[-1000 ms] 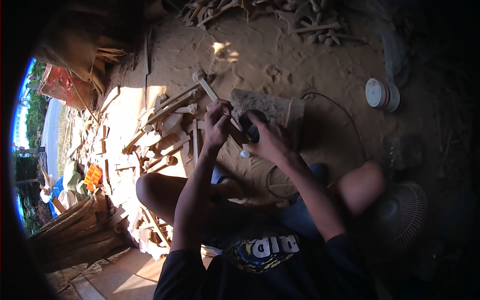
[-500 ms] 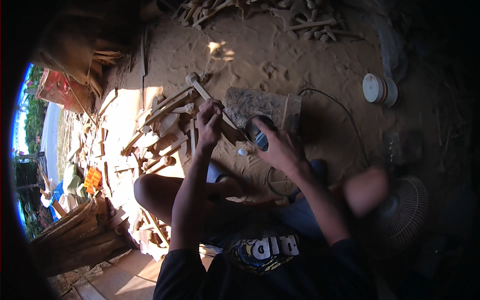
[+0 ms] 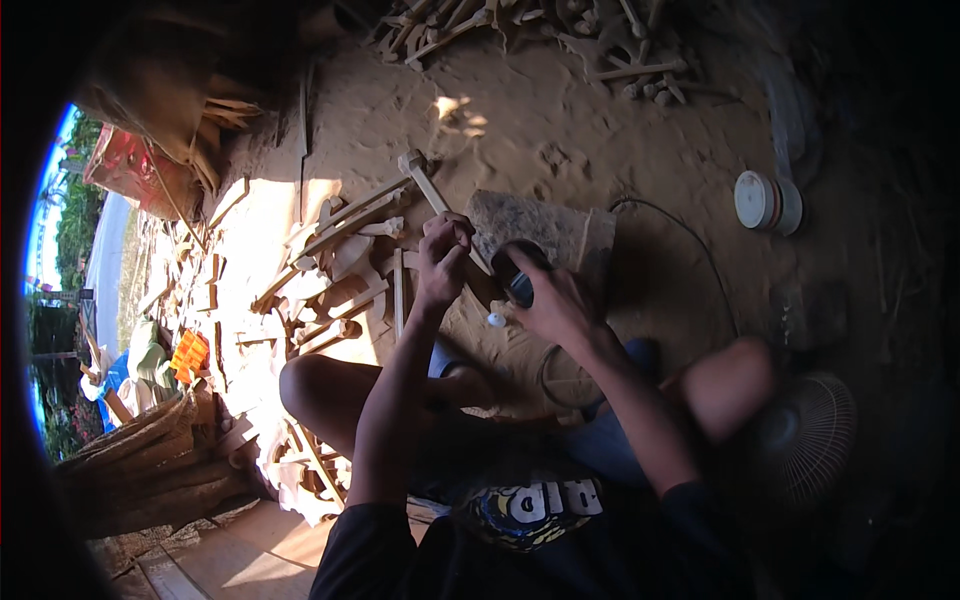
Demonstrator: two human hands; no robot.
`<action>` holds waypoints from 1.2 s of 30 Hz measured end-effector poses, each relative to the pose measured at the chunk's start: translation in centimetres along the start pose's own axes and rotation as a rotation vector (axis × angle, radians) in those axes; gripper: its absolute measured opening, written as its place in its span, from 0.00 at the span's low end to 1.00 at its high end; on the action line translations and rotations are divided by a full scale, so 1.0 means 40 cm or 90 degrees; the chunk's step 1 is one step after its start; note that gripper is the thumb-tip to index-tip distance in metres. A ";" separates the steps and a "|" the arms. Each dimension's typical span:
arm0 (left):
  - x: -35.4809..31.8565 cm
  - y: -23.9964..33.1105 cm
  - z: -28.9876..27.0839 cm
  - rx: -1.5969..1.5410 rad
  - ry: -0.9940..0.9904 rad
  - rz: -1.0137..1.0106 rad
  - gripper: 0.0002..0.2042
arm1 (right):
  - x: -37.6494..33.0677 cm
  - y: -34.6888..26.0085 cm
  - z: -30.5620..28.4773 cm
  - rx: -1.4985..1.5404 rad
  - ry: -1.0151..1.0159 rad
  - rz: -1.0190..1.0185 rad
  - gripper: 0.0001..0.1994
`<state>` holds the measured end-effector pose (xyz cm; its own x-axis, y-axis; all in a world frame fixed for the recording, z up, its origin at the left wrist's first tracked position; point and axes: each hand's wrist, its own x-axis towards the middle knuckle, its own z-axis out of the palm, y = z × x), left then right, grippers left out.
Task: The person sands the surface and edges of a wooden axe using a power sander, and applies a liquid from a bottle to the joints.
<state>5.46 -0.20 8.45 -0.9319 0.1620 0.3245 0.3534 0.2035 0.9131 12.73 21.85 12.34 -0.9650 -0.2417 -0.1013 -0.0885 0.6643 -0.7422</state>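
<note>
Head: left hand (image 3: 443,252) fingers clasp wooden stick (image 3: 432,190).

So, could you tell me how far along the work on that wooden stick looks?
Midway, it seems. Done: shaped wooden pieces lie piled on the sand at the left. In hand: the left hand grips a stick, and the right hand holds a dark tool beside it. Left: rough sticks heaped at the top.

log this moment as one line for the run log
left hand: grips wooden stick | right hand: holds dark power tool at stick | stone block behind | wood pieces at left
</note>
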 end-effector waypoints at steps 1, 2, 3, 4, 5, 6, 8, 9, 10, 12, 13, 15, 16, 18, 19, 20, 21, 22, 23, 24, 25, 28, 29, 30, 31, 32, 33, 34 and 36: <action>0.001 0.003 -0.006 0.011 -0.023 -0.004 0.05 | 0.012 -0.015 -0.011 -0.009 -0.021 0.004 0.41; 0.004 0.007 -0.011 0.022 -0.046 -0.008 0.06 | 0.026 -0.028 -0.017 -0.018 -0.042 0.008 0.41; 0.009 0.006 -0.016 0.018 -0.048 -0.009 0.06 | 0.036 -0.034 -0.016 -0.021 -0.042 0.012 0.41; 0.021 0.005 -0.028 0.040 -0.078 0.008 0.07 | 0.047 -0.038 -0.009 -0.045 -0.045 0.027 0.42; 0.025 0.006 -0.032 0.062 -0.108 0.025 0.10 | 0.050 -0.038 -0.005 -0.070 -0.049 0.042 0.42; 0.031 0.011 -0.016 0.057 -0.109 0.029 0.10 | 0.050 -0.020 -0.002 -0.074 -0.045 0.044 0.42; 0.030 0.027 0.002 0.019 -0.030 0.014 0.13 | 0.050 0.021 0.004 -0.035 -0.013 0.051 0.41; 0.022 0.032 -0.009 0.042 0.000 0.003 0.13 | 0.046 0.039 0.007 -0.036 -0.012 0.049 0.41; 0.017 0.038 -0.013 0.060 0.029 -0.008 0.13 | 0.032 0.061 -0.001 -0.001 0.041 0.036 0.41; 0.010 0.055 -0.080 0.378 -0.331 -0.147 0.23 | 0.004 0.084 -0.026 0.029 0.096 0.018 0.41; 0.007 0.048 -0.106 0.650 -0.514 -0.040 0.22 | -0.008 0.083 -0.034 0.034 0.117 0.012 0.41; 0.020 0.042 -0.126 0.784 -0.593 0.165 0.15 | -0.034 0.089 -0.057 0.037 0.135 -0.001 0.41; 0.033 0.043 -0.123 0.769 -0.552 0.194 0.13 | -0.048 0.095 -0.071 0.052 0.129 0.005 0.41; 0.077 0.062 -0.059 0.580 -0.402 0.082 0.10 | -0.074 0.109 -0.115 0.049 0.134 0.021 0.40; 0.083 0.079 -0.054 0.426 -0.287 -0.073 0.10 | -0.084 0.089 -0.125 0.069 0.116 0.014 0.40; 0.090 0.094 -0.053 0.431 -0.281 -0.079 0.10 | -0.088 0.076 -0.127 0.090 0.097 0.008 0.39; 0.102 0.097 -0.040 0.488 -0.299 -0.005 0.09 | -0.089 0.082 -0.123 0.088 0.095 0.008 0.39; 0.112 0.100 -0.030 0.544 -0.316 0.070 0.09 | -0.086 0.092 -0.112 0.087 0.089 -0.002 0.39; 0.121 0.104 -0.023 0.499 -0.335 0.074 0.11 | -0.083 0.102 -0.098 0.087 0.081 -0.012 0.39; 0.130 0.105 -0.023 0.499 -0.335 0.075 0.11 | -0.078 0.109 -0.082 0.087 0.082 -0.012 0.39; 0.139 0.106 -0.025 0.476 -0.355 0.064 0.11 | -0.071 0.114 -0.062 0.135 0.064 0.011 0.40; 0.138 0.126 -0.032 0.448 -0.366 0.090 0.12 | -0.052 0.105 -0.030 0.141 0.050 0.025 0.41; 0.140 0.134 -0.034 0.443 -0.357 0.127 0.12 | -0.044 0.099 -0.025 0.100 0.056 0.016 0.41; 0.140 0.139 -0.044 0.445 -0.356 0.124 0.12 | -0.033 0.093 -0.016 0.101 0.052 0.014 0.41; 0.141 0.143 -0.053 0.445 -0.343 0.103 0.13 | -0.022 0.088 -0.010 0.087 0.034 0.022 0.42; 0.143 0.145 -0.059 0.445 -0.331 0.083 0.14 | -0.015 0.083 -0.003 0.080 0.024 0.026 0.42; 0.139 0.134 -0.073 0.448 -0.330 0.079 0.14 | -0.008 0.072 0.007 0.076 0.011 0.028 0.42; 0.136 0.123 -0.085 0.409 -0.347 0.075 0.15 | -0.003 0.062 0.016 0.089 0.013 0.026 0.43; 0.133 0.106 -0.096 0.368 -0.364 0.066 0.16 | 0.002 0.052 0.026 0.103 0.011 0.026 0.43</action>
<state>1.69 -2.20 14.99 -0.7620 0.6425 0.0811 0.5670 0.6013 0.5631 12.75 22.46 10.11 -0.9711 -0.2043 -0.1232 -0.0097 0.5499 -0.8352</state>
